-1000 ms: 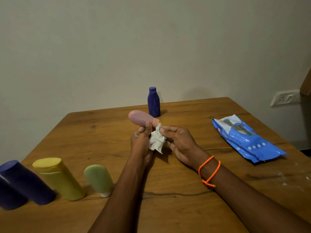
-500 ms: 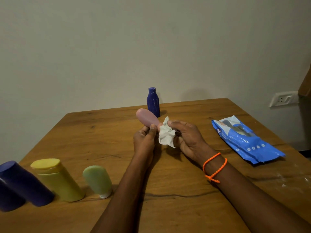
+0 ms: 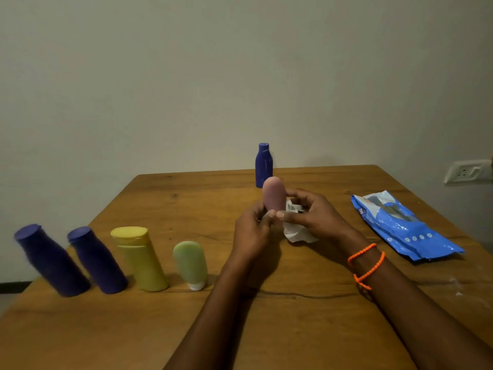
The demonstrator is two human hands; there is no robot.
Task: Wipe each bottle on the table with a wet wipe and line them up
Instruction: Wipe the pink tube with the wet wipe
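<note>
Head view: left hand (image 3: 249, 231) grips the rounded pink plastic bottle (image 3: 274, 196) upright, and right hand (image 3: 316, 216) clutches the crumpled white wet wipe (image 3: 296, 232), apparently to wipe it.

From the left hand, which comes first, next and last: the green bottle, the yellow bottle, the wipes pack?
Measured from the left hand:
1. Green bottle, just to its left.
2. Yellow bottle, further left in the row.
3. Wipes pack, far off on the right side.
</note>
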